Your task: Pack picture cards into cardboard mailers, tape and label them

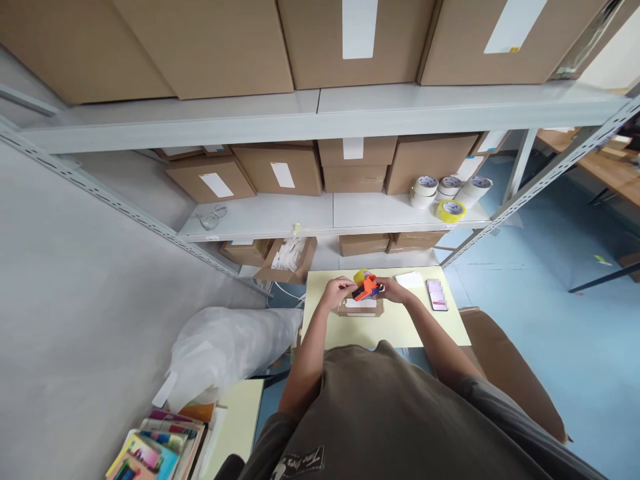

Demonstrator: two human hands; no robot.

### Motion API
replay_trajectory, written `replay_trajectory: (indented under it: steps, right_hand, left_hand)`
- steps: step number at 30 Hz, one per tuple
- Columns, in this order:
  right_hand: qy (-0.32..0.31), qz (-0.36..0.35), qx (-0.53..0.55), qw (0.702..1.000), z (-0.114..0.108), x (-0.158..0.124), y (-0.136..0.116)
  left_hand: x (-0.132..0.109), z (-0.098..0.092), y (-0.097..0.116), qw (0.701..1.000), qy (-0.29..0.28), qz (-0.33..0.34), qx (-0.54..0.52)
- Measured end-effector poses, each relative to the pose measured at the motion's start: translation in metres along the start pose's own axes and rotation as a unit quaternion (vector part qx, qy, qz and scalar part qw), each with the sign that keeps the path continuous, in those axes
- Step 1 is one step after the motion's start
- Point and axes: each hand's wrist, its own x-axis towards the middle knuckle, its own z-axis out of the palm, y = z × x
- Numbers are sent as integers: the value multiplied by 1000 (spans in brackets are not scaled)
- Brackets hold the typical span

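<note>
On a pale yellow table [400, 330] lies a small brown cardboard box [361, 307] with a white label on top. Over it I hold an orange tape dispenser [367, 287] carrying a yellow tape roll. My left hand [336, 292] is at the dispenser's left end, fingers curled on it. My right hand [393, 290] grips its right side. Both hands hover just above the box's far edge.
A phone [437, 295] and a white paper [409, 279] lie on the table's right. Grey metal shelving [330, 213] behind holds cardboard boxes and tape rolls [450, 197]. A white plastic bag [225, 350] lies at left, books [160, 450] at bottom left, a brown chair [515, 380] at right.
</note>
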Motion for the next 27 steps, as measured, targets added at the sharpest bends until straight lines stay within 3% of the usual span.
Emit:
replay_trajectory:
  steps: [5, 17, 22, 27]
  right_hand:
    - [-2, -20, 16, 1000, 3, 4, -6]
    - [-1, -70, 79, 994, 6, 13, -5]
    - [-2, -50, 82, 995, 5, 8, -8]
    - [-1, -37, 65, 997, 3, 1, -14]
  left_hand:
    - [-4, -2, 17, 999, 28, 33, 26]
    - [-8, 2, 60, 985, 113, 39, 128]
    - [-6, 6, 69, 990, 124, -23, 58]
    - [-4, 7, 64, 985, 161, -59, 22]
